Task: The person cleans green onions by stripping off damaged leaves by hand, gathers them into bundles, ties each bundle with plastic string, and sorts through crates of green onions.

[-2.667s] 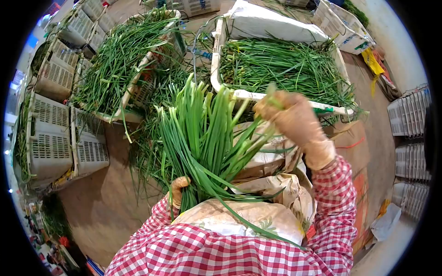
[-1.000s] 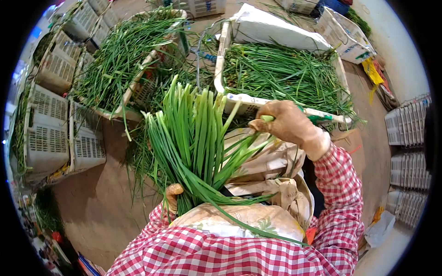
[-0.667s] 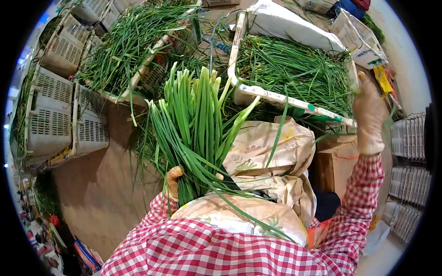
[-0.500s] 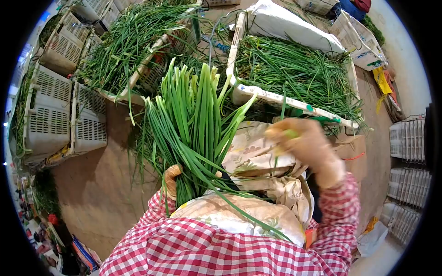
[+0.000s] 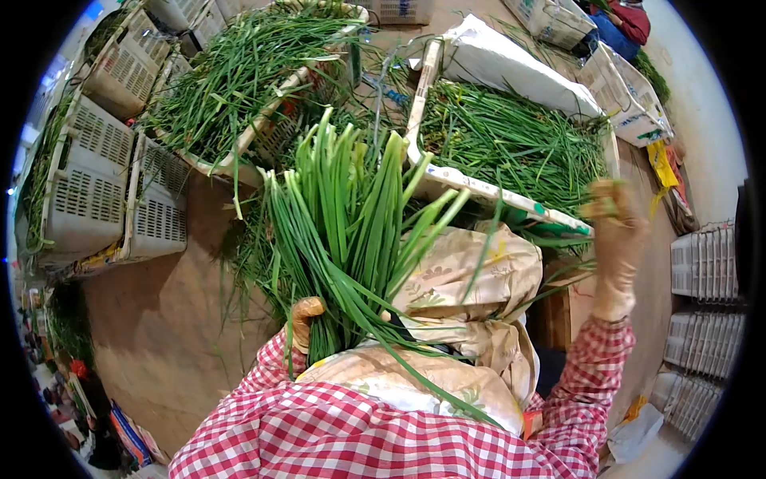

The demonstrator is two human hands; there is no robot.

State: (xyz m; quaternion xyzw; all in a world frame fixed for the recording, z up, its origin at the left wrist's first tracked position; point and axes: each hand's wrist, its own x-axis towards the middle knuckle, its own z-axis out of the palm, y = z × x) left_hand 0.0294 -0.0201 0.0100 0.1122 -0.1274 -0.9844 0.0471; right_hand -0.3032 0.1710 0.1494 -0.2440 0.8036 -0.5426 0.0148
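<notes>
My left hand (image 5: 305, 322), in a tan glove, is closed around a thick bunch of garlic chives (image 5: 339, 215) over my lap. The pale stem ends point up and away from me, and several long leaves droop to the right across the apron (image 5: 447, 375). My right hand (image 5: 614, 217) is raised at the right, beside the near right corner of a white crate (image 5: 495, 191) heaped with loose chives (image 5: 511, 136). Its fingers are curled together and somewhat blurred. A small yellowish-green bit seems to show between them, too indistinct to name.
Another crate (image 5: 239, 156) piled with chives stands at upper left, beside stacked crates (image 5: 88, 184). White sheeting (image 5: 519, 72) lines the right crate's far side. More crates (image 5: 702, 259) line the right wall. A seated person (image 5: 626, 24) is at the far upper right.
My right hand has swung outward to the right, away from the bunch. My left hand keeps its hold on the chives. The view has shifted slightly.
</notes>
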